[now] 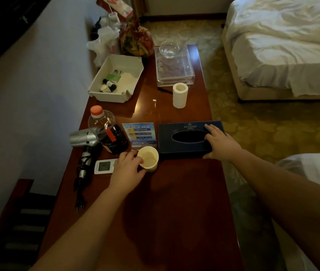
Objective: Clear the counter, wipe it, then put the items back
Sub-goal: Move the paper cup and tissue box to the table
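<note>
Two hands are at work on the surface (174, 202), each on its own item. The left hand (127, 169) has its fingers and thumb curled round a paper cup (148, 159) that stands upright just left of the tissue box (186, 139). The right hand (218, 142) clasps the right end of the tissue box, fingers lying over the top and thumb against the near side, a hold that seems meant for lifting or sliding it whole.

Most of the other things sit left of or beyond the tissue box: a small sign card (140, 135) just to its left, then a dark bottle (108, 132) with an orange cap, a hair dryer (83, 139) with its cord trailing toward the near end, and a remote (105, 166) partly under the left hand. Beyond the tissue box stand a paper roll (180, 95), a clear box (173, 65) with a glass bowl (169, 49) on top, and a white tray (116, 79) holding little bottles.

Nearer than the tissue box the wood is bare, so the person is probably either clearing items away or setting them back; which of the two cannot be told.
</note>
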`<state>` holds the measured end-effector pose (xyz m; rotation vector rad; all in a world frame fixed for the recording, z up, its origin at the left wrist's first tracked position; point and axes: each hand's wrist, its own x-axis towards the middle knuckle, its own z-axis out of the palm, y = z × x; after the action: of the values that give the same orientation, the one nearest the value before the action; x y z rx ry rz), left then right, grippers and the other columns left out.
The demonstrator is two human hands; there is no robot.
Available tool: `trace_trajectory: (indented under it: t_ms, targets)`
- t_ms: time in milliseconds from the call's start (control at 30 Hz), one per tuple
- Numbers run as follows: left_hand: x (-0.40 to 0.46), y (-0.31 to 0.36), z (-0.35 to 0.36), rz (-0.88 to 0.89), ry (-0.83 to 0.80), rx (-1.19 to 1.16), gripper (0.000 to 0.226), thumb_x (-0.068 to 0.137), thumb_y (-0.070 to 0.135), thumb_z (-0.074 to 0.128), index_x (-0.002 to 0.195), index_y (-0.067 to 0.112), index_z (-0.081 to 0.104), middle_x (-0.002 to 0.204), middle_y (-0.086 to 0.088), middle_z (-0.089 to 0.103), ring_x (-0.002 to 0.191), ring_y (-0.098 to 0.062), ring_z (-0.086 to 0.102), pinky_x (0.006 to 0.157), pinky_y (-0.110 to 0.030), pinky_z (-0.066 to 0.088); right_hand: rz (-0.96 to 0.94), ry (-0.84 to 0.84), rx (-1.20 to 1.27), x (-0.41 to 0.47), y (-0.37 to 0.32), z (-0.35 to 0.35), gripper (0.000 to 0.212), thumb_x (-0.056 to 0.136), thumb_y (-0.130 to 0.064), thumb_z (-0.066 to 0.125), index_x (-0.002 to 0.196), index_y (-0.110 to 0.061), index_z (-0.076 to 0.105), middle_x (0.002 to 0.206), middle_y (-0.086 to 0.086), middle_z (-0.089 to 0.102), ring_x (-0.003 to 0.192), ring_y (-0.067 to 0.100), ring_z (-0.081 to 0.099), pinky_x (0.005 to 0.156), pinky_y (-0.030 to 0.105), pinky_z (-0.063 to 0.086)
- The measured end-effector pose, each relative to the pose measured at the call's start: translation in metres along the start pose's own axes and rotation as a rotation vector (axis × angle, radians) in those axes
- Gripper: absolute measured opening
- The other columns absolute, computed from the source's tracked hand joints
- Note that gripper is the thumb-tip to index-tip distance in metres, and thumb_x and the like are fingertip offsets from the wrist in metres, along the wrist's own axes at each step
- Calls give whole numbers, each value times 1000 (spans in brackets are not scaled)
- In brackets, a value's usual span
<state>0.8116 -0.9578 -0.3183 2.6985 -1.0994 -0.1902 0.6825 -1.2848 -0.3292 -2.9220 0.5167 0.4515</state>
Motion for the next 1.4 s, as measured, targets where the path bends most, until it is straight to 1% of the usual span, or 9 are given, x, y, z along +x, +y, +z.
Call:
trace_trajectory:
  t_ms: [233,333,467,633,733,833,967,1067,1400]
  targets:
    - [-15,5,-14,-30,-4,-69,49,82,39,71,126,24,56,145,2,37,131,-20,26,107,-44,31,102,13,68,-20,-11,-20,93,68,-63,70,144,-34,25,158,-3,8,144,24,10,113,51,17]
    - [-34,7,-26,-76,51,-126,44,83,40,68,123,26,58,141,4,41,130,-19,29,106,-44,31,144,145,155,-35,-24,-31,71,79,-55,64,140,-30,35,152,1,27,138,26,25,109,50,25]
    - [-75,5,-47,-195,98,-168,34,88,40,62,120,27,61,136,7,47,128,-16,33,104,-40,31,80,237,294,-67,-48,-38,39,90,-41,58,124,-21,55,137,1,43,125,22,40,101,38,39]
    - [-156,3,-75,-407,202,-283,21,90,42,59,109,32,61,129,11,49,123,-14,34,94,-35,30,-16,190,426,-123,-83,-37,30,93,-39,55,117,-21,58,124,-4,48,100,12,51,80,25,45]
    - [-224,8,-89,-518,281,-348,16,90,41,59,104,34,60,124,13,50,121,-12,35,99,-39,35,-80,161,404,-158,-108,-36,26,93,-40,55,114,-25,59,115,-6,53,90,8,53,76,24,46]
    - [-297,16,-104,-643,354,-391,15,92,41,58,105,33,59,121,14,49,119,-11,37,95,-39,40,-187,94,393,-192,-139,-40,23,93,-41,54,111,-28,59,105,-8,55,86,4,54,74,24,48]
    - [-405,29,-125,-758,468,-460,14,93,39,58,105,33,60,114,16,49,109,-2,34,81,-24,36,-355,12,374,-239,-194,-50,14,93,-42,52,103,-35,57,96,-14,55,83,1,55,66,21,46]
    - [-480,36,-144,-839,543,-508,8,92,36,60,100,34,60,108,17,50,111,-7,42,80,-26,39,-512,-40,356,-276,-245,-58,5,94,-42,52,94,-39,56,93,-18,56,81,1,55,61,18,43]
    - [-695,73,-187,-1164,908,-397,12,86,38,66,85,44,56,96,24,54,92,2,51,69,-16,37,-1070,-152,307,-403,-430,-63,9,94,-44,51,99,-40,58,97,-22,56,88,-4,54,68,16,45]
